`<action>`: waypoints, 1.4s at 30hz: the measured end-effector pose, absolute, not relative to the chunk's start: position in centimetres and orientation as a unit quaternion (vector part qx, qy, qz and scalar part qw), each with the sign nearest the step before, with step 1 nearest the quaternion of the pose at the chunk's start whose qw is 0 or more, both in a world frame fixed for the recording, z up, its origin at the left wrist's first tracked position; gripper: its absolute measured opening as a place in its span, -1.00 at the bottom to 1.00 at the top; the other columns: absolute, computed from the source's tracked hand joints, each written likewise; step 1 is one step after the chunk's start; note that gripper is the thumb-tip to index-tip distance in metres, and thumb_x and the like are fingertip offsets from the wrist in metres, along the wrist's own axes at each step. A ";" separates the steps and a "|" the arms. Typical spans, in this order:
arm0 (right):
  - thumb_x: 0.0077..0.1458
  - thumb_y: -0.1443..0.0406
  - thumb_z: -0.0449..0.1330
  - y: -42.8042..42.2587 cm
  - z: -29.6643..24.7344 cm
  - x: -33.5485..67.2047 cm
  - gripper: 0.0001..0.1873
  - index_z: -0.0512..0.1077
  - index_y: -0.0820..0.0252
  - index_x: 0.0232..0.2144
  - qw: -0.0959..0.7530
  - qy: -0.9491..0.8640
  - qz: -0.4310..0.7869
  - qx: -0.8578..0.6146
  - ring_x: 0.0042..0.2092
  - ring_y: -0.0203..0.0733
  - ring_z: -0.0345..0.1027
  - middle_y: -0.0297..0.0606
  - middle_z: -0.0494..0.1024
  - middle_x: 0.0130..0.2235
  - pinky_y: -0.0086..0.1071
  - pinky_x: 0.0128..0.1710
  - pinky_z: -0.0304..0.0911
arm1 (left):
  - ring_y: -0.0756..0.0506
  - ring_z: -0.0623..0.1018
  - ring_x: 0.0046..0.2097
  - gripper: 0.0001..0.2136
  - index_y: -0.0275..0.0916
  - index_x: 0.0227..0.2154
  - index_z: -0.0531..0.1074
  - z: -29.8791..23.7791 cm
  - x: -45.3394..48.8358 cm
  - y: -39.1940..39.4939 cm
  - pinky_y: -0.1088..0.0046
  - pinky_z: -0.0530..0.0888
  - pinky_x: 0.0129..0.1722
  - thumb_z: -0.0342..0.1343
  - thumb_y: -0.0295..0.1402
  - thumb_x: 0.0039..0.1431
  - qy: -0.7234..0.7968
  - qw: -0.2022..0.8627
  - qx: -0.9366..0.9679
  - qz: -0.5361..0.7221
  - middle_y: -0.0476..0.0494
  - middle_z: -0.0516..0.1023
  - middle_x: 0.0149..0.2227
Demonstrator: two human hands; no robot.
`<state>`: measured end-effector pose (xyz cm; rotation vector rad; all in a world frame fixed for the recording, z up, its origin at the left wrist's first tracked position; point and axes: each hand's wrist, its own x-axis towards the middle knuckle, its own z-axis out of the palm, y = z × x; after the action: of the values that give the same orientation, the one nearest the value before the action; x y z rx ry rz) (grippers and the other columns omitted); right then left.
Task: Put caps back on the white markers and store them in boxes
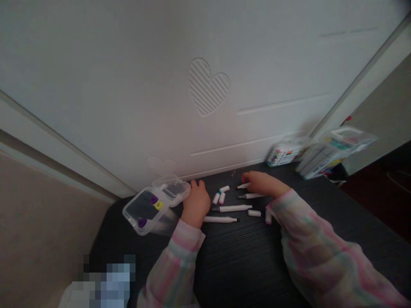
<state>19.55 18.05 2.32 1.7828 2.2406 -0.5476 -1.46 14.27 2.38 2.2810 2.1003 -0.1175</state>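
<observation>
Several white markers (231, 208) and loose marker caps (221, 197) lie scattered on a dark wood-grain table (244, 261). My left hand (196, 202) rests on the table beside a clear plastic case (154, 204), fingers curled; what they hold, if anything, is hidden. My right hand (260, 183) reaches in from the right and its fingers close on a white marker (241, 186) with a dark tip. Both arms wear pastel striped sleeves.
The open clear case holds purple and yellow pieces. A box of markers (284, 155) and a clear marker holder (334, 152) stand at the back right against a white panel with embossed hearts (207, 87). The table's right edge drops off to a dark floor.
</observation>
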 end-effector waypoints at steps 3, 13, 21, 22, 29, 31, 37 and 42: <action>0.14 0.23 0.05 18.1 2.4 19.5 -0.72 0.34 0.24 -0.12 0.113 0.763 -0.187 0.608 -0.13 -0.20 0.34 -0.18 0.41 -0.10 -0.20 -0.15 0.30 | -0.28 0.39 -0.06 -0.68 -0.37 -0.13 0.31 2.3 -1.9 14.5 0.21 0.31 -0.12 -0.22 -0.53 0.08 0.685 0.027 0.727 -0.050 -0.40 0.37 -0.12; 0.14 0.23 0.06 18.1 2.3 19.3 -0.73 0.34 0.24 -0.14 0.099 0.766 -0.180 0.609 -0.13 -0.21 0.34 -0.18 0.41 -0.09 -0.21 -0.16 0.30 | -0.26 0.39 -0.03 -0.63 -0.33 -0.05 0.26 2.4 -2.1 14.8 0.21 0.28 -0.08 -0.27 -0.56 0.10 0.684 0.050 0.725 -0.065 -0.40 0.37 -0.09; 0.15 0.24 0.05 17.6 4.4 19.7 -0.77 0.37 0.24 -0.19 0.042 0.781 -0.150 0.605 -0.11 -0.20 0.33 -0.20 0.43 -0.12 -0.18 -0.10 0.26 | -0.22 0.38 -0.02 -0.63 -0.30 -0.02 0.24 2.3 -2.4 14.9 0.23 0.28 -0.07 -0.24 -0.55 0.11 0.685 0.058 0.724 -0.065 -0.37 0.35 -0.07; 0.14 0.24 0.05 17.6 4.4 19.7 -0.76 0.37 0.24 -0.18 0.039 0.783 -0.152 0.602 -0.11 -0.20 0.33 -0.19 0.43 -0.12 -0.17 -0.09 0.25 | -0.21 0.38 -0.02 -0.63 -0.30 -0.02 0.24 2.3 -2.4 15.0 0.24 0.28 -0.07 -0.24 -0.56 0.11 0.684 0.060 0.724 -0.065 -0.37 0.35 -0.07; 0.13 0.24 0.08 17.9 2.6 19.6 -0.73 0.34 0.24 -0.13 0.056 0.790 -0.184 0.582 -0.12 -0.19 0.34 -0.19 0.42 -0.10 -0.18 -0.13 0.28 | -0.21 0.41 -0.05 -0.63 -0.28 -0.04 0.26 2.1 -2.7 15.3 0.22 0.31 -0.09 -0.25 -0.59 0.11 0.682 0.074 0.725 -0.068 -0.35 0.35 -0.11; 0.13 0.24 0.07 18.1 2.2 19.5 -0.70 0.32 0.23 -0.10 0.054 0.792 -0.188 0.579 -0.11 -0.18 0.33 -0.18 0.41 -0.09 -0.17 -0.12 0.28 | -0.23 0.41 -0.05 -0.62 -0.28 -0.04 0.27 2.1 -2.7 15.3 0.21 0.31 -0.09 -0.26 -0.60 0.12 0.677 0.081 0.729 -0.062 -0.36 0.35 -0.11; 0.14 0.24 0.06 18.1 1.3 19.1 -0.69 0.31 0.22 -0.07 0.047 0.785 -0.188 0.588 -0.11 -0.18 0.33 -0.17 0.39 -0.06 -0.18 -0.14 0.30 | -0.16 0.43 -0.06 -0.58 -0.26 -0.02 0.25 2.0 -2.5 15.0 0.34 0.36 -0.13 -0.27 -0.65 0.09 0.649 0.115 0.751 -0.029 -0.32 0.34 -0.06; 0.14 0.23 0.05 17.8 1.3 18.8 -0.73 0.34 0.25 -0.14 0.013 0.775 -0.166 0.609 -0.17 -0.23 0.36 -0.20 0.43 -0.13 -0.21 -0.17 0.31 | -0.15 0.43 -0.06 -0.67 -0.39 -0.19 0.34 2.3 -2.3 15.2 0.34 0.35 -0.08 -0.22 -0.68 0.04 0.634 0.128 0.763 0.012 -0.36 0.38 -0.11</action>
<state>18.83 17.82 1.29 1.8994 2.4158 -0.5179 -2.29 15.18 2.31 2.2177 1.8435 0.0346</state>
